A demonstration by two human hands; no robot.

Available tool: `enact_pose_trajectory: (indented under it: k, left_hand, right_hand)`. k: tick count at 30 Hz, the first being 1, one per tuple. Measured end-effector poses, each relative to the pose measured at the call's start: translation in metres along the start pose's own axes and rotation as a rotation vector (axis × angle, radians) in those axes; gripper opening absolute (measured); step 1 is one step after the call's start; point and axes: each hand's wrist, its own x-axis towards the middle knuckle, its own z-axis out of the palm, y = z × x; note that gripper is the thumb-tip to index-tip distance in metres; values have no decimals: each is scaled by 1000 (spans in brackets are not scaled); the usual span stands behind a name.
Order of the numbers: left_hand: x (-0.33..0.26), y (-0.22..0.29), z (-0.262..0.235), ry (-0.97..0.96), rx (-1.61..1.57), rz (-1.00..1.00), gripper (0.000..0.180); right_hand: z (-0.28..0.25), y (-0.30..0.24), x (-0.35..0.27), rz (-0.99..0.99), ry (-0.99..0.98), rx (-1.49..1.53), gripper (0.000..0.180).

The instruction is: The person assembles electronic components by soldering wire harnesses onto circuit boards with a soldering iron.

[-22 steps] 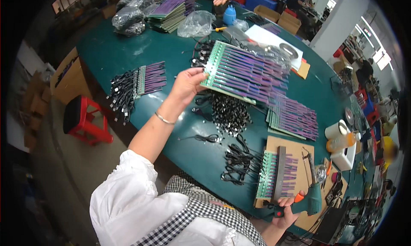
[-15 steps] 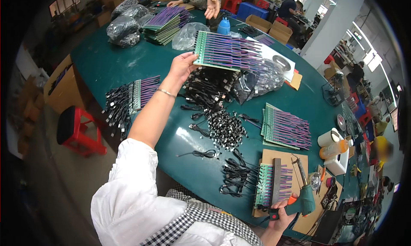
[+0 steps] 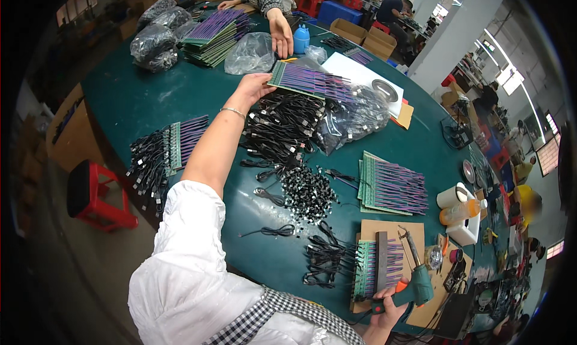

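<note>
My left hand [image 3: 255,88] is stretched far across the table, its fingers closed on the left edge of a green circuit board panel [image 3: 299,81] with rows of purple strips. Below that panel is a heap of black USB cables [image 3: 279,124]. At the near right, my right hand [image 3: 392,312] grips a green soldering gun [image 3: 423,283], its tip pointing away from me. Beside it, a dark bar [image 3: 381,262] lies across another board panel [image 3: 364,267] on cardboard, with black cables [image 3: 327,255] fanned out at its left.
Small black parts [image 3: 308,193] are heaped mid-table. Board panels [image 3: 390,186] lie stacked at right, and a cabled panel [image 3: 173,143] at left. A co-worker's open hand [image 3: 280,35] reaches in from the far side. An orange bottle [image 3: 461,213] stands right; a red stool [image 3: 99,196], left.
My left hand has lowered the board panel toward the cable heap, its face now tilted flatter. The co-worker's hand has come lower, toward the panel. My right hand still holds the soldering gun.
</note>
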Motion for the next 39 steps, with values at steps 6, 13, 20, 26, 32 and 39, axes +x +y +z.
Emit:
enact_pose_trajectory:
  k: [6,13,20,26,32,39]
  left_hand:
    - [2,12,-9,35,-19,24,18]
    - [15,34,-22,96,-3,81,22]
    - [0,48,5,186,-269,116,49]
    - [-22,31,-3,261,-260,145,52]
    - [-111,17,27,141,-203,66,17]
    - [-290,-16,104,-355,237,-16,10]
  right_hand:
    - [-1,1,0,-18,10,66,68]
    - [-5,2,-1,22,21,42,75]
    - [-6,1,1,3,11,49,74]
    - [-12,4,2,-24,17,71,72]
    - [-26,9,2,-36,-1,84,69]
    - [-23,4,0,-18,0,57,64]
